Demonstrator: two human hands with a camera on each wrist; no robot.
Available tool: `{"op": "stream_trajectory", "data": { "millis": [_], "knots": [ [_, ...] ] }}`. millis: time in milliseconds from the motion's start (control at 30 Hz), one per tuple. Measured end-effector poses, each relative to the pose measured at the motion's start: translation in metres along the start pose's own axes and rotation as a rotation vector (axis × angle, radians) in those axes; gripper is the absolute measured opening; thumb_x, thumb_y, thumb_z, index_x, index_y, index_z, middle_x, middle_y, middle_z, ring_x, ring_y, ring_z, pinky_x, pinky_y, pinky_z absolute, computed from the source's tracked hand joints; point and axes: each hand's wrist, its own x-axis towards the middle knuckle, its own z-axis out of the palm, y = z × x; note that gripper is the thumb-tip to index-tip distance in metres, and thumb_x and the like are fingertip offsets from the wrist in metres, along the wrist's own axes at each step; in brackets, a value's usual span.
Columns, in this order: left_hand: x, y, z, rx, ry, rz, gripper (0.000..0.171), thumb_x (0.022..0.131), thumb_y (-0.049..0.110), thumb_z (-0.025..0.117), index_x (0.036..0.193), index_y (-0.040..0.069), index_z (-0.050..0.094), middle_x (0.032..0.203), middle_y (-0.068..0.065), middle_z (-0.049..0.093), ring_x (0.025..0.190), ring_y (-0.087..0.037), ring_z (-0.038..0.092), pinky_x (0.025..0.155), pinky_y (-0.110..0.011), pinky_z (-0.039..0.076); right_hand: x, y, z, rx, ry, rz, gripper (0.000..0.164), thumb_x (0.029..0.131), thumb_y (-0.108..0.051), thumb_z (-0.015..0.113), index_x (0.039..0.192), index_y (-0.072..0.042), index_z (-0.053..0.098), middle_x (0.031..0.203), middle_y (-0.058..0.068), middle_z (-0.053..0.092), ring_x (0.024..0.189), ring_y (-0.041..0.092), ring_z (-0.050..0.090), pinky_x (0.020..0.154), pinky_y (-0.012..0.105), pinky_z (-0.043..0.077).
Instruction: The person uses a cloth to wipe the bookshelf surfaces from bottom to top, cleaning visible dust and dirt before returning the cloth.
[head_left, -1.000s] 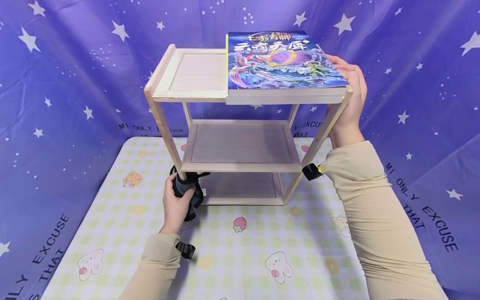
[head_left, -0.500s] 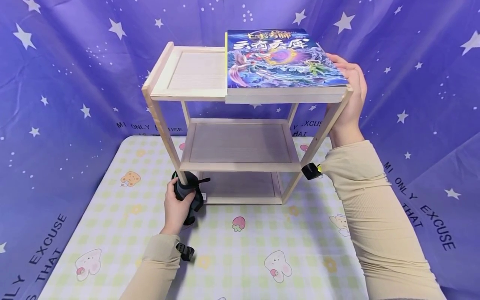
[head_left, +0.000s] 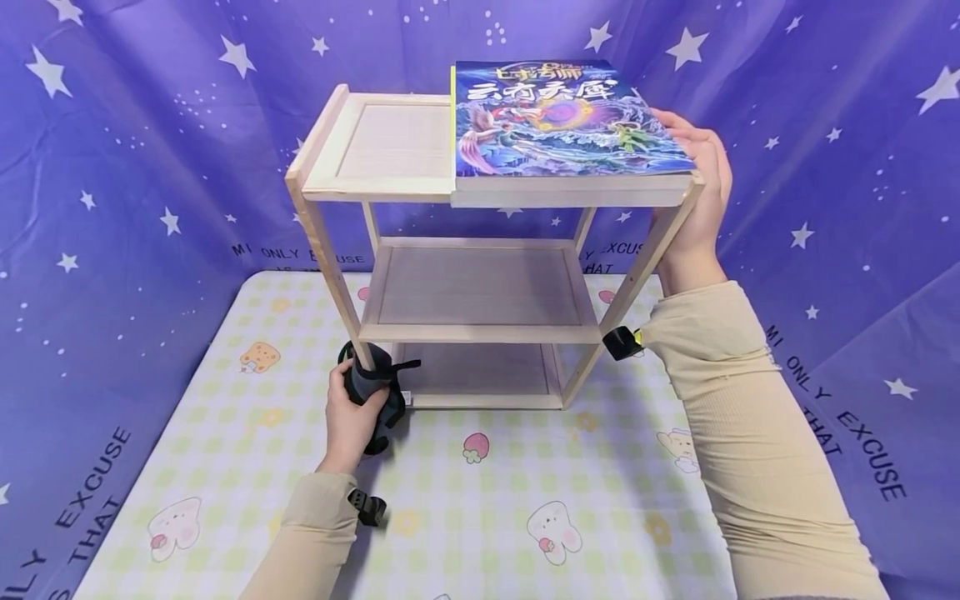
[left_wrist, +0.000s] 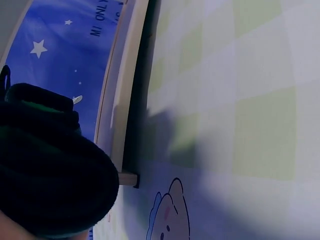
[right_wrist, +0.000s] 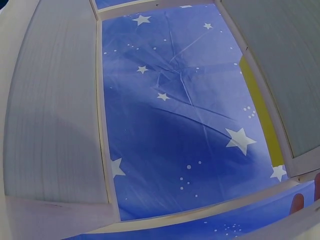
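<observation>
A three-tier wooden shelf [head_left: 480, 333] stands on the table. My left hand [head_left: 351, 429] grips a dark grey fabric thing [head_left: 367, 383] with black trim, a short black strap and a small white tag, beside the shelf's front left leg. Its exact kind is unclear; in the left wrist view it is a dark, soft, rounded shape [left_wrist: 55, 165]. My right hand [head_left: 701, 200] holds the shelf's upper right side, thumb hidden. Two fingertips [right_wrist: 297, 203] show by the frame in the right wrist view. A thick book [head_left: 562, 125] lies flat on the top tier's right part.
A pastel checked cloth [head_left: 480, 517] with cartoon prints covers the table. Purple star-patterned curtains [head_left: 150, 167] enclose the back and sides. The middle tier [head_left: 480, 287] and bottom tier [head_left: 480, 371] lie under the book's level.
The dark fabric thing in my left hand has shifted slightly lower and turned a little, its strap now pointing right. My right hand, the shelf and the book stay nearly the same.
</observation>
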Motion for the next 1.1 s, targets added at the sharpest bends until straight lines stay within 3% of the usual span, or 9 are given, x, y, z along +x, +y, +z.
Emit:
{"op": "stream_trajectory", "data": {
  "millis": [367,733,1100],
  "knots": [
    [-0.008,0.001,-0.004,-0.039,0.034,-0.009,0.064,0.088,0.007,0.065,0.145,0.012,0.036,0.144,-0.022,0.043,0.127,-0.039,0.047,0.104,-0.051,0.037,0.001,-0.001,0.0,-0.001,0.019,0.039,0.032,0.097,0.005,0.032,0.082,0.008,0.06,0.106,0.023,0.068,0.111,0.034,0.061,0.089,0.03,0.052],
    [-0.021,0.007,-0.004,-0.114,0.128,-0.068,0.064,0.084,0.002,0.062,0.142,0.012,0.037,0.143,-0.02,0.044,0.118,-0.036,0.05,0.098,-0.045,0.039,0.002,-0.005,-0.005,-0.136,-0.039,0.067,0.031,0.098,0.004,0.032,0.085,0.003,0.06,0.111,0.018,0.068,0.111,0.029,0.062,0.087,0.026,0.052],
    [-0.028,0.015,-0.009,-0.114,0.167,-0.042,0.059,0.08,0.0,0.063,0.135,0.008,0.043,0.138,-0.019,0.047,0.112,-0.034,0.052,0.091,-0.04,0.039,0.003,-0.009,-0.007,-0.228,-0.061,0.078,0.029,0.096,0.002,0.034,0.086,0.0,0.061,0.115,0.015,0.069,0.115,0.028,0.061,0.088,0.025,0.05]
  ]
}}
